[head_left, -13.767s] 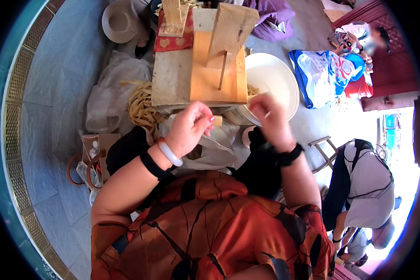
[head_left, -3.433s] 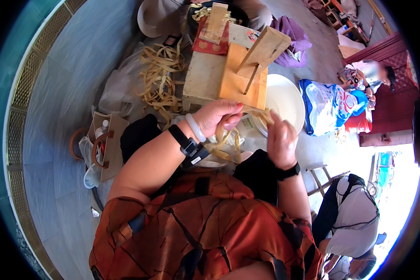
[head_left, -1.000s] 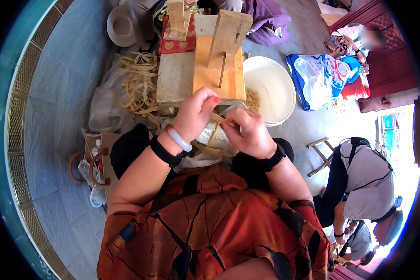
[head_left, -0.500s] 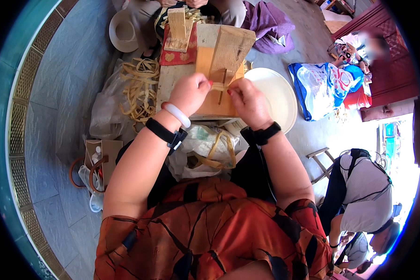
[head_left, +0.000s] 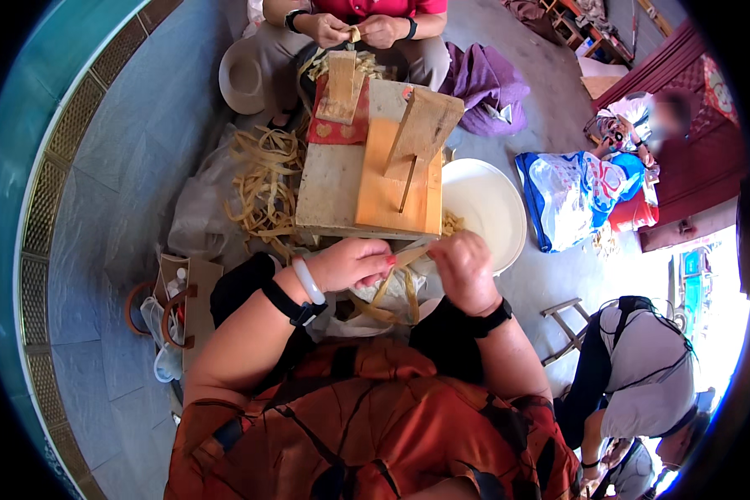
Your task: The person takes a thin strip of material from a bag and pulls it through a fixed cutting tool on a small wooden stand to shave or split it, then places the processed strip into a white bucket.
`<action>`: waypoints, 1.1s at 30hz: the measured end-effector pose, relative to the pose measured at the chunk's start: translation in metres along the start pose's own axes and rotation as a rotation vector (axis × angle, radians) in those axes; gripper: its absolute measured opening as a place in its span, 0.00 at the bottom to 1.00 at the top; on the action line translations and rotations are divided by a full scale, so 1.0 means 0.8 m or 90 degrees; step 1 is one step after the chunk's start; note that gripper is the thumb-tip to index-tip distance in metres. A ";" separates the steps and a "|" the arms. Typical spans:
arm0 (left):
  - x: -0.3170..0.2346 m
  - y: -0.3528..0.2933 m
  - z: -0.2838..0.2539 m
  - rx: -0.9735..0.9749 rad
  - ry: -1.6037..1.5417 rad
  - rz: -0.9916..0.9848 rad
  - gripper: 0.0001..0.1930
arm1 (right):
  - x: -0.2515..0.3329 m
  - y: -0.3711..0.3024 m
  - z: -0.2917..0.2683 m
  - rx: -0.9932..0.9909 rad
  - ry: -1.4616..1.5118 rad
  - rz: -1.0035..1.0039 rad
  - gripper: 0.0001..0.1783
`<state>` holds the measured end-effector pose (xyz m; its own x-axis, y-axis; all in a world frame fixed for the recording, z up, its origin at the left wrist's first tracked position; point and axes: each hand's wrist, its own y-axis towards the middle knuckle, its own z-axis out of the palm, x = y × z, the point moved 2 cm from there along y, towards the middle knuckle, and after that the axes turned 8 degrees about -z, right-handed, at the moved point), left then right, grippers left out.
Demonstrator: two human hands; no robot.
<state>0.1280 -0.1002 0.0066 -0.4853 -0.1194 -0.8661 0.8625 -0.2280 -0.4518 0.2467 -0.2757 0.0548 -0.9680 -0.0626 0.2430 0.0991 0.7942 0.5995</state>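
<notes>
Just in front of the low table, my left hand (head_left: 354, 265) and my right hand (head_left: 465, 271) pinch a flat tan strip (head_left: 412, 254) stretched between them. The fingertips of both are closed on it. Beyond them stands a wooden block stand: a flat base (head_left: 379, 200) with an upright board (head_left: 425, 129) and a thin brown rod (head_left: 408, 185) beside it. Below my hands, at my lap, lies a crumpled white plastic bag (head_left: 354, 321) with more tan strips (head_left: 383, 315) on it.
A pile of tan strips (head_left: 262, 187) lies left of the table (head_left: 329, 196). To the right stands a white tub (head_left: 496, 221). Across the table a co-worker's hands (head_left: 362, 32) hold a small tan piece. A wooden stool (head_left: 565, 329) and a bent-over person (head_left: 650, 358) are at right.
Both my hands have come back toward me from the wooden stand, off the table, with the strip between them. The view has shifted, showing more of the co-worker opposite.
</notes>
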 end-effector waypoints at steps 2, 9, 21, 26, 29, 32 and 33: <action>0.016 0.000 -0.008 0.066 -0.285 0.129 0.09 | -0.006 -0.003 0.003 -0.039 -0.049 0.013 0.12; -0.001 0.002 0.015 -0.340 0.432 0.494 0.13 | 0.049 -0.002 0.031 0.057 0.336 0.069 0.13; 0.026 0.019 0.022 -0.065 0.037 0.236 0.11 | 0.019 -0.045 0.085 -0.255 0.858 0.661 0.04; 0.007 0.004 0.041 -0.340 0.490 0.530 0.16 | -0.004 -0.058 0.082 -0.055 1.091 0.635 0.07; 0.011 0.003 0.038 -0.419 0.462 0.486 0.10 | 0.013 -0.032 0.060 -0.028 0.784 0.622 0.08; 0.034 0.020 0.031 -0.415 0.125 0.403 0.08 | 0.037 -0.013 0.052 0.059 0.289 0.339 0.19; 0.044 0.027 0.028 -0.330 -0.019 0.335 0.08 | 0.043 -0.008 0.056 0.035 0.124 0.236 0.19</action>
<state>0.1264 -0.1306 -0.0286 0.0139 -0.1151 -0.9933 0.9360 0.3510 -0.0276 0.2026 -0.2557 0.0248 -0.8068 0.1248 0.5774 0.4152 0.8151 0.4040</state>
